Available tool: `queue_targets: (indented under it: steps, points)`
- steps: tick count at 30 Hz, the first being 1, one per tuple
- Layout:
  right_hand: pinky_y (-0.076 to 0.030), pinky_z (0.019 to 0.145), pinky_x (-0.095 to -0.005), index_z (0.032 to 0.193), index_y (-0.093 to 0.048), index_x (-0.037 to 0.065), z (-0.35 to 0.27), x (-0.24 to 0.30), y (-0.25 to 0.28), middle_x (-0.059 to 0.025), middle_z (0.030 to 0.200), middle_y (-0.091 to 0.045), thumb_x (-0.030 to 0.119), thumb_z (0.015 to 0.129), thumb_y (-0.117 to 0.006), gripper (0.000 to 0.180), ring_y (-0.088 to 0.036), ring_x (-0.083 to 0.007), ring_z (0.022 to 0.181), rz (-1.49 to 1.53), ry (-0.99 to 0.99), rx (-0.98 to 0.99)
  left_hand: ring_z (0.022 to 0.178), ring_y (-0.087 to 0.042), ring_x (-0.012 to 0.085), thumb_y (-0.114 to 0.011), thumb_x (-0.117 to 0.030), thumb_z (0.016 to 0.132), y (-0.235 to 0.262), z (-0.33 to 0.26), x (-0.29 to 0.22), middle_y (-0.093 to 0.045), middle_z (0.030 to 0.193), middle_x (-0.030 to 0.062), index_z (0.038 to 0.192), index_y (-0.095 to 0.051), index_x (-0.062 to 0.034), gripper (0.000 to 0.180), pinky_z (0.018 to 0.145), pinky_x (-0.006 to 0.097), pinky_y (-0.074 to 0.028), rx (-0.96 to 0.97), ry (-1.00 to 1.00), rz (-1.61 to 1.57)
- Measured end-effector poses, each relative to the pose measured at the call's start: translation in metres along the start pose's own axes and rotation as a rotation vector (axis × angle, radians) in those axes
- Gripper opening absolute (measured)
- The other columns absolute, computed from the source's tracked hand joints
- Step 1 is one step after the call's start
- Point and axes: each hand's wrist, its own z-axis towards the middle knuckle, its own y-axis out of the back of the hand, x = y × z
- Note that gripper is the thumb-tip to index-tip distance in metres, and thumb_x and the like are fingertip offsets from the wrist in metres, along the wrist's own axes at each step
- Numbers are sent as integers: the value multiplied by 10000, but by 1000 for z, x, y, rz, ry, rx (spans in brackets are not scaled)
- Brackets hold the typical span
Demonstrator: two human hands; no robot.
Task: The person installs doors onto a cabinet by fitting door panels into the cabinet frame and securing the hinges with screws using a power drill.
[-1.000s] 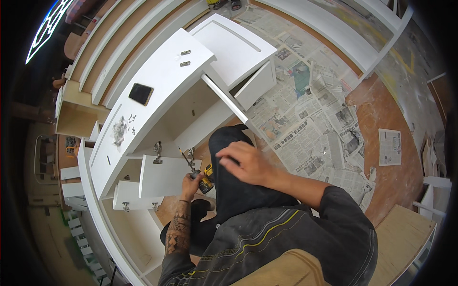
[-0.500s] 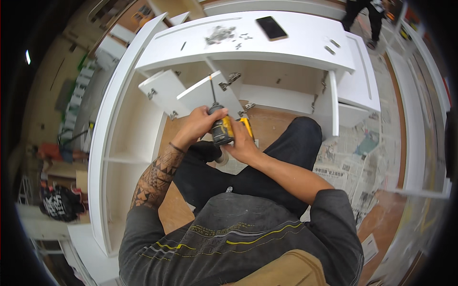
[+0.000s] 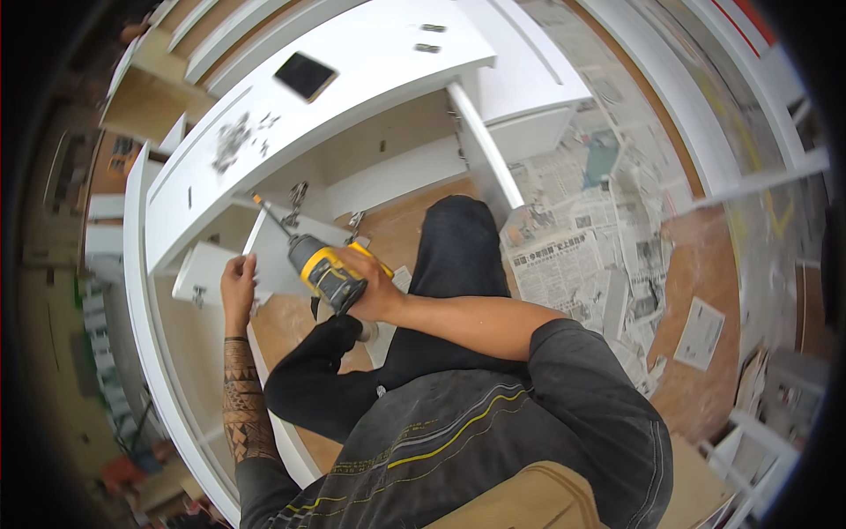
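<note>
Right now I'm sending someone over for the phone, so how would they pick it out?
Start at the long white cabinet top above the seated person's knees. Partway along its bare surface lies the phone, a flat dark rectangle. Unlike the small grey screws scattered further left, it is one large, smooth black slab.

Your left hand (image 3: 236, 280) leaves the yellow drill (image 3: 324, 271) and now grips the white door panel (image 3: 273, 256); only your right hand (image 3: 374, 289) holds the drill, its bit raised toward the hinge (image 3: 296, 201).
</note>
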Motion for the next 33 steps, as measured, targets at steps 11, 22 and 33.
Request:
queue_targets:
  steps: [11, 22, 33]
  points:
    - [-518, 1017, -421, 1337, -594, -22, 13, 21, 30, -224, 1259, -689, 57, 703, -837, 683, -663, -389, 1180, 109, -145, 29, 1207, -653, 418, -842, -281, 791, -40, 120, 93, -653, 1334, 269, 1446, -504, 10, 793, 1029, 470, -520, 117, -189, 529]
    - [-552, 877, -465, 1199, -630, 68, 14, 23, 37, -229, 1008, -721, 106, 695, -833, 544, -697, -438, 1033, 117, -334, -10, 1012, -723, 415, -870, -318, 792, -37, 66, 61, -745, 1067, 251, 1259, -678, 9, 602, 877, 463, -567, 246, -264, 592]
    - [-565, 833, -369, 1137, -663, -1, 15, 36, 57, -172, 989, -748, 75, 787, -844, 401, -748, -336, 942, 130, -221, 113, 823, -721, 360, -804, -409, 868, -34, 21, 17, -733, 916, 242, 1278, -692, 3, 592, 776, 427, -560, 176, -243, 559]
